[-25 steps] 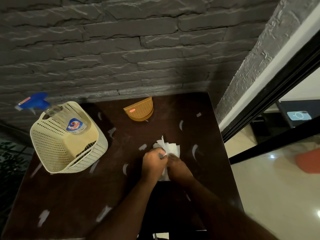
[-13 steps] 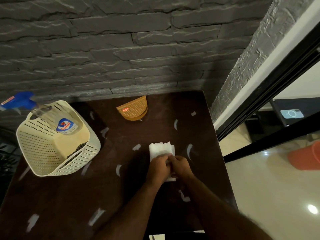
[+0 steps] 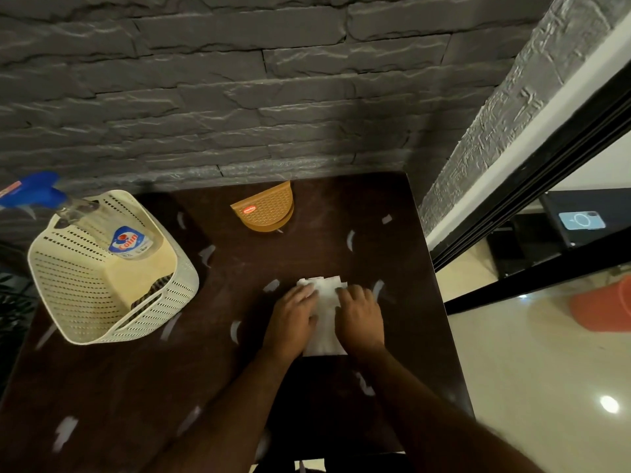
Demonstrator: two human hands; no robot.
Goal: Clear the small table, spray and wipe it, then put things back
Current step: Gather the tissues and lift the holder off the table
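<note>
Both hands have moved apart: the left hand (image 3: 293, 317) and right hand (image 3: 359, 314) now press flat, fingers loosely spread, on the folded white tissue (image 3: 323, 314) on the table (image 3: 119, 387), ready to wipe. Farther off sit the basket (image 3: 85, 295) holding the spray bottle (image 3: 85, 220), and the brown holder (image 3: 264, 208), not cleared.

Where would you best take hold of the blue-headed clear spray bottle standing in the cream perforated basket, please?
Grip the blue-headed clear spray bottle at its narrow neck just under the trigger head, coming from above on the left: the neck and head lean out over the cream perforated basket rim, while the labelled body sits low inside.
</note>
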